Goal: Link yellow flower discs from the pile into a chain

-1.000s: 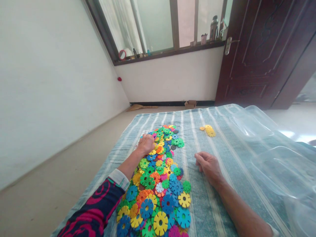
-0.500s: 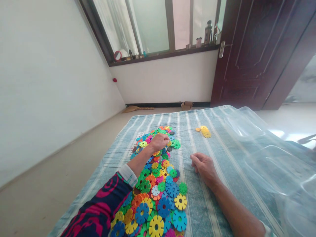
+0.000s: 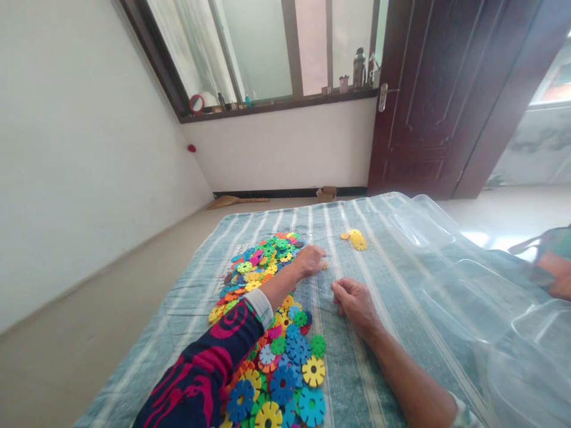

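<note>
Many colourful notched plastic discs point(image 3: 282, 383) lie in a long heap on the striped cloth. My left hand point(image 3: 311, 261) reaches across the heap to its right edge, fingers closed on a small yellow notched disc point(image 3: 325, 266) that shows only partly beneath the fingertips. Just right of the heap, my right hand point(image 3: 355, 300) rests low over the cloth, thumb and fingers drawn together; nothing shows between them. A small group of yellow discs point(image 3: 358, 240) lies apart, farther off beyond both hands.
Clear plastic containers point(image 3: 479, 300) stand along the right side of the striped cloth point(image 3: 388, 368). Part of another person point(image 3: 557, 261) appears at the right edge. Behind the cloth are a wall, a windowsill with bottles, and a dark red door point(image 3: 423, 119).
My left hand has moved right from over the heap to its edge, carrying the yellow disc. My right hand keeps its pose. The view has turned slightly right, bringing another person into sight.
</note>
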{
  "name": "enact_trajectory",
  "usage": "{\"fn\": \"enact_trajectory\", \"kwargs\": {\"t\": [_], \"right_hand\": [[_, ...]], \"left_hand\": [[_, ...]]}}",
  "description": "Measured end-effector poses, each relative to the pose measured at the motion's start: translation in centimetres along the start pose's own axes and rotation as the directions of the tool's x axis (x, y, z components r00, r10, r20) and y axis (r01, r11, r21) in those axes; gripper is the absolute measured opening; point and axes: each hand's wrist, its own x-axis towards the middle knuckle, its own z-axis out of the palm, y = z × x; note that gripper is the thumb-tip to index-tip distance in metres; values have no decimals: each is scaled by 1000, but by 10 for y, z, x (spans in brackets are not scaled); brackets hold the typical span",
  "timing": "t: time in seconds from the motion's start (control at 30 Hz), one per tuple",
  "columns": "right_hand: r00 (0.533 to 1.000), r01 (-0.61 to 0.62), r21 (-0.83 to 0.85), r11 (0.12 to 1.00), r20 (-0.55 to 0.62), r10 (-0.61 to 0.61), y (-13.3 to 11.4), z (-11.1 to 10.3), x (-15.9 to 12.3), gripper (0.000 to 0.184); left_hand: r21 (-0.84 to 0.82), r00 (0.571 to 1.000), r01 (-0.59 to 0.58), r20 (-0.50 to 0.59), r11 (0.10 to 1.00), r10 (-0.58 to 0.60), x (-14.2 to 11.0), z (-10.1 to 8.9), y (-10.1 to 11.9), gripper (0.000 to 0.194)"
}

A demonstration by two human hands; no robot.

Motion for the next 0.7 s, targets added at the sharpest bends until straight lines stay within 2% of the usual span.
{"fn": "enact_trajectory", "kwargs": {"t": [0.2, 0.43, 0.57, 0.7], "right_hand": [[1000, 14, 18, 1000, -1, -14, 3, 1, 3, 32], [1000, 5, 9, 1000, 1, -5, 0, 1, 3, 31], [1000, 11, -8, 1000, -3, -11, 1, 1, 4, 32], [1000, 14, -3, 1000, -12, -14, 4, 3, 6, 31]], "left_hand": [[85, 1000, -14, 28, 996, 12, -5, -3, 3, 21], [107, 998, -28, 57, 994, 22, 3, -8, 8, 18], [84, 1000, -10, 25, 996, 8, 16, -6, 9, 16], [36, 997, 59, -54, 998, -57, 42, -3, 12, 20]]}}
